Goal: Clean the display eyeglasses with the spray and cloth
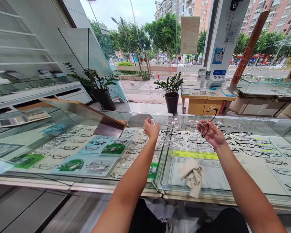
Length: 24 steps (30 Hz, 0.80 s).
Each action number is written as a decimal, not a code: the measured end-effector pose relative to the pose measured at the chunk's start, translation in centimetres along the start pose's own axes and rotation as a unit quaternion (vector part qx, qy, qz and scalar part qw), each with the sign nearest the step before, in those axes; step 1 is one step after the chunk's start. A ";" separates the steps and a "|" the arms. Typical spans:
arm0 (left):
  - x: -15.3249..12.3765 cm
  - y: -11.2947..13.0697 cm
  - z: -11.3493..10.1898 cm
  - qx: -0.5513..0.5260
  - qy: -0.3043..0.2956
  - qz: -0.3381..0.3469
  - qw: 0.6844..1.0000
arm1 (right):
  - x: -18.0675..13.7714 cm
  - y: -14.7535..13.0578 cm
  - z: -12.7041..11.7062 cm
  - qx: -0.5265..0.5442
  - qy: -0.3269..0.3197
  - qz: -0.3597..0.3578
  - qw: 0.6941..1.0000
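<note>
My left hand (151, 130) is raised over the glass display counter (163, 186), its fingers closed round a small clear and white object (152, 122) whose kind I cannot make out. To the right, my right hand (212, 133) grips a pair of eyeglasses (214, 114) with dark temples, held up above the counter top. Part of the frame is hidden behind the fingers. Between my forearms a crumpled beige cloth (193, 176) lies on the glass near the front edge. Rows of eyeglass frames (244, 142) are laid out around and below my hands.
A slanted brown board (99, 115) rises at the left of the counter. Potted plants (171, 97) stand beyond it, by the glass storefront. Farther back on the right is a wooden display cabinet (199, 106). A yellow strip (195, 154) runs behind the cloth.
</note>
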State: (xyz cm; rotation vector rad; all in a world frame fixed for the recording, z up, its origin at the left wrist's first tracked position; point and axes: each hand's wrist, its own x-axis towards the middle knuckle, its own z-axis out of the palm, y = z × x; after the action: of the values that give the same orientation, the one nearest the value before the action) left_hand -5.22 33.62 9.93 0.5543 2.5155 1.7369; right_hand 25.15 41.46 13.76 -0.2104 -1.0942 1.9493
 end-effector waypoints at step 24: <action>-5.7 5.0 -1.7 -0.388 -0.519 -0.053 0.760 | -0.3 2.3 2.9 -0.209 0.088 -0.053 0.973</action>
State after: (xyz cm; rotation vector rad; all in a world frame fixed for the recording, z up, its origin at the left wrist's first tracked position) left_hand 1.12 31.86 14.19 0.8965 0.9504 1.5377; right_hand 22.48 38.92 13.64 -0.5313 -1.3574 1.5565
